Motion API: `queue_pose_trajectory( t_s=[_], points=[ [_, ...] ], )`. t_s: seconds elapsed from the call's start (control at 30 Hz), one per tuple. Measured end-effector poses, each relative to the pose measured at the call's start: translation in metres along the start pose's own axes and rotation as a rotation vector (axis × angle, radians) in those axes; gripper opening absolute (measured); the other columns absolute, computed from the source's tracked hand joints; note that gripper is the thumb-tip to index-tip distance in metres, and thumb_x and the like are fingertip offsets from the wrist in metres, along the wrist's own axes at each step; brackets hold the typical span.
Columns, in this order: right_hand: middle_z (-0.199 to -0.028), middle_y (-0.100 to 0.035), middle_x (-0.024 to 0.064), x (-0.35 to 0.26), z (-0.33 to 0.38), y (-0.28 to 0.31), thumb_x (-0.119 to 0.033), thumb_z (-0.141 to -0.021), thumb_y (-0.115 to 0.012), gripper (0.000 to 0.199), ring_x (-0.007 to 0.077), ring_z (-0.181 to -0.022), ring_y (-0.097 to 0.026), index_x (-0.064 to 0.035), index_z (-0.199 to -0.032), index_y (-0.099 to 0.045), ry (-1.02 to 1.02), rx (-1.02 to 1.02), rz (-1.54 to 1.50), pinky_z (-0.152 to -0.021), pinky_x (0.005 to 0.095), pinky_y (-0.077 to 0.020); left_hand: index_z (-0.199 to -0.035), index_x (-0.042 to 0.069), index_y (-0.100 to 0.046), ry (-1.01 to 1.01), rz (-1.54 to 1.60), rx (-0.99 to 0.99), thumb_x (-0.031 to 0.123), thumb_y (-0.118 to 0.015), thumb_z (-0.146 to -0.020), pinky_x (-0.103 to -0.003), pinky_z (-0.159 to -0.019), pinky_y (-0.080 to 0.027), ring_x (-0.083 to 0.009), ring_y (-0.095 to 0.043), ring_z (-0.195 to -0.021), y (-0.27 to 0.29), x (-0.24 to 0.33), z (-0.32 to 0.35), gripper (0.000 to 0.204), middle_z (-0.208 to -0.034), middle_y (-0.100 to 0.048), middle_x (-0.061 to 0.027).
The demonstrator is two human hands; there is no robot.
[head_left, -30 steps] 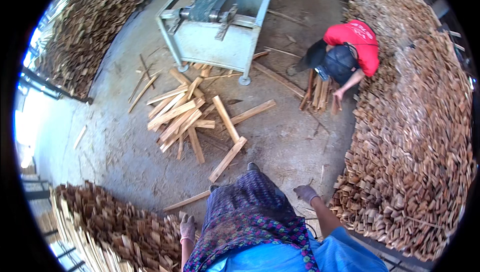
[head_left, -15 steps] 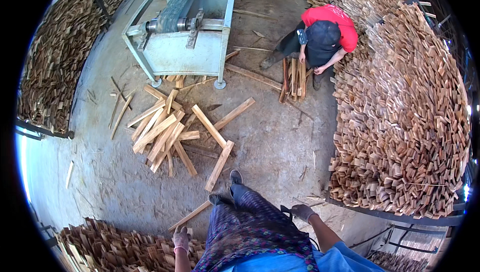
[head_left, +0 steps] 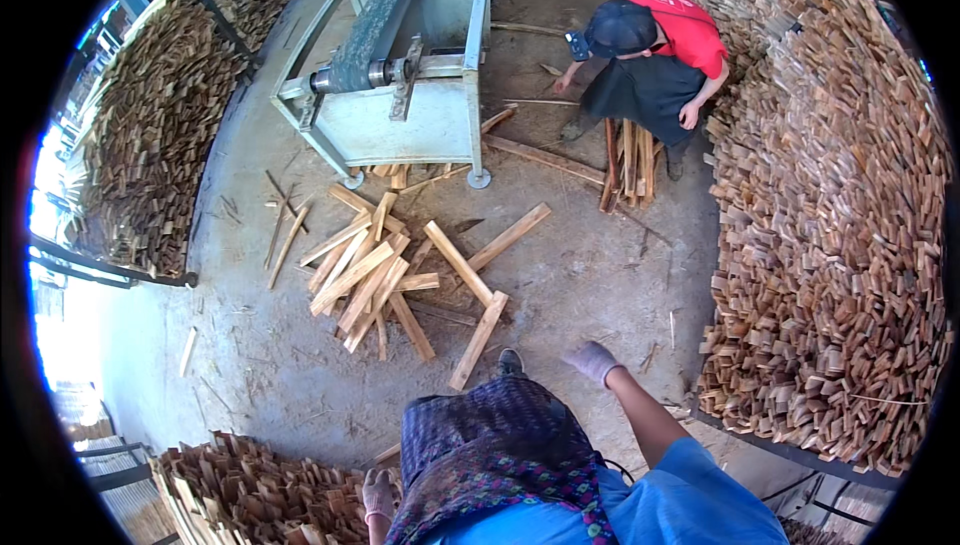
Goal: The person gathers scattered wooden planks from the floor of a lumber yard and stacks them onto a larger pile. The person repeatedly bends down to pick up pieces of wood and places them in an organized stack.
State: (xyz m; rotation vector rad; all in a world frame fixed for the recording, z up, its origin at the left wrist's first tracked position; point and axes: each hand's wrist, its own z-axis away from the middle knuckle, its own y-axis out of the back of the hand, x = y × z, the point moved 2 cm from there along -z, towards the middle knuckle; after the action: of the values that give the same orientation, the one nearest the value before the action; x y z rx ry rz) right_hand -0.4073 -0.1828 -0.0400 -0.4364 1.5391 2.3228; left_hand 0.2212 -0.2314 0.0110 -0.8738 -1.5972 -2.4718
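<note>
My right hand point(head_left: 593, 360), in a pale glove, hangs free above the concrete floor with nothing in it, its fingers loosely apart. My left hand point(head_left: 378, 494), also gloved, swings low beside my patterned skirt, close to a stack of wood strips point(head_left: 260, 490); it holds nothing. The nearest loose plank point(head_left: 478, 339) lies just ahead of my shoe point(head_left: 510, 359). Beyond it a scattered pile of short planks point(head_left: 370, 270) covers the floor.
A grey metal belt machine on wheels point(head_left: 400, 95) stands behind the pile. A person in a red shirt point(head_left: 660, 55) crouches over a bundle of planks point(head_left: 628, 160). Tall stacks of wood strips line the right point(head_left: 840, 215) and left point(head_left: 150, 115).
I have stepped forward toward the plank pile. My right hand has swung up and ahead; my left has dropped back beside my skirt. The person in red has shifted over the bundle.
</note>
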Motion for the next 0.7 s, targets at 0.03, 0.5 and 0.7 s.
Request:
queue_pose_trajectory(
  t_s=[0.03,0.5,0.7],
  points=[
    [-0.088,-0.068,0.0225,-0.02,-0.024,0.031,-0.03,-0.091,-0.059,0.023,0.0405,-0.088,-0.067,-0.0126,-0.104,-0.068,0.053,0.071,0.003,-0.079,0.0489,-0.0531,-0.095,0.007,-0.06,-0.202,-0.274,0.01,0.016,-0.056,-0.092,-0.032,-0.052,-0.045,-0.0173,-0.057,-0.063,-0.006,-0.025,0.013,0.01,-0.082,-0.058,-0.0024],
    [-0.075,-0.069,0.0124,-0.058,0.076,-0.11,-0.041,-0.094,-0.056,0.044,0.0258,-0.063,-0.065,-0.0015,-0.079,-0.067,-0.97,-0.104,-0.738,-0.063,0.0403,-0.0503,-0.146,0.001,-0.044,0.566,0.648,-0.064,0.019,-0.06,-0.093,-0.031,-0.056,-0.048,-0.0151,-0.06,-0.068,0.082,-0.098,-0.129,0.058,-0.09,-0.065,-0.0072],
    [-0.107,-0.068,0.0105,-0.143,0.038,-0.137,-0.015,-0.078,-0.076,0.04,0.0296,-0.093,-0.068,-0.0079,-0.114,-0.062,-0.032,0.147,-0.221,-0.076,0.0396,-0.0571,-0.15,0.0,-0.039,0.741,0.756,-0.048,0.026,-0.065,-0.093,-0.029,-0.056,-0.048,-0.0143,-0.06,-0.066,0.12,-0.121,-0.165,0.068,-0.09,-0.067,-0.0078]
  ],
)
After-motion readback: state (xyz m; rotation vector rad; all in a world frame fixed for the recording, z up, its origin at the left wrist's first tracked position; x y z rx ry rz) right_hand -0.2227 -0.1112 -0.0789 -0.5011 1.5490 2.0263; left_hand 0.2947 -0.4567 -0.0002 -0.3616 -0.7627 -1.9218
